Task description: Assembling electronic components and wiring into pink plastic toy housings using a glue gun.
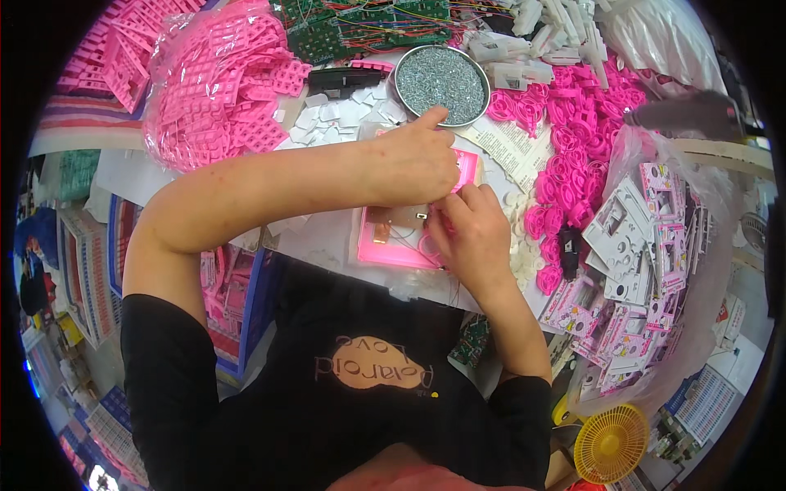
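In front of me on the work table lies a pink plastic casing (389, 255) with thin wires and a small metal piece inside. My left hand (416, 164) reaches over its far side, most fingers bent down and closed, one finger sticking out toward a round metal bowl of small silvery screws (442, 86). My right hand (475, 237) is at the casing's right side, its fingers pinched together near the left fingertips. What either hand grips is hidden by the fingers.
Bagged pink plastic parts (221, 90) lie far left, with white square pieces (344, 110) beside them. Green circuit boards (368, 29) with wires sit at the back. Pink ring-shaped parts (573, 147) and printed cards (634, 245) are piled right. A yellow basket-like grille (610, 446) stands lower right.
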{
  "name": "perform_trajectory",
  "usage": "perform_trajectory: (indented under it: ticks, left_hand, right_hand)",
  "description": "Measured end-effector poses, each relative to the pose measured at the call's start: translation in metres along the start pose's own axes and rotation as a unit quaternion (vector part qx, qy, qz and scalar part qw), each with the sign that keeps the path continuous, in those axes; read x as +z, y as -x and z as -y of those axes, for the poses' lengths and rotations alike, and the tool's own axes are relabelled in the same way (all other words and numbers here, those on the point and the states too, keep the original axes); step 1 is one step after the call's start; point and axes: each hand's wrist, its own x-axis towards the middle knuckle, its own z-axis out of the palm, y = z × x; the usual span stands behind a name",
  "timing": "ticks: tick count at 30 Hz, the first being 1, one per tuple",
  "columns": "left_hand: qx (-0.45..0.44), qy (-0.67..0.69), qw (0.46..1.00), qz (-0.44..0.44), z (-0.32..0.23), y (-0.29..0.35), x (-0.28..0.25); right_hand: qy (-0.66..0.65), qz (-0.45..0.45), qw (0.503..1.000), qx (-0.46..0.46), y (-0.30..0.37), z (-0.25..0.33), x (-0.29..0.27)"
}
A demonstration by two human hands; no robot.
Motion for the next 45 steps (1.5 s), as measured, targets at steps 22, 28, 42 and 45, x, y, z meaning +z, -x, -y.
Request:
perform_trajectory:
  ticks: [22, 28, 42, 45]
  left_hand:
    - [-0.114, 0.177, 0.977, -0.037, 0.003, 0.032, -0.021]
    - [-0.126, 0.121, 0.984, -0.042, -0.002, 0.006, 0.008]
    - [-0.141, 0.063, 0.986, -0.056, -0.006, -0.009, 0.008]
    - [-0.209, 0.165, 0.963, 0.039, 0.004, -0.017, 0.002]
  right_hand:
    - [-0.062, -0.013, 0.998, -0.006, 0.000, -0.011, 0.004]
    - [-0.066, -0.015, 0.998, 0.008, 0.006, -0.010, 0.005]
    - [-0.002, 0.071, 0.997, 0.041, -0.003, 0.000, -0.006]
    - [0.033, 0.118, 0.992, 0.030, -0.011, -0.002, -0.011]
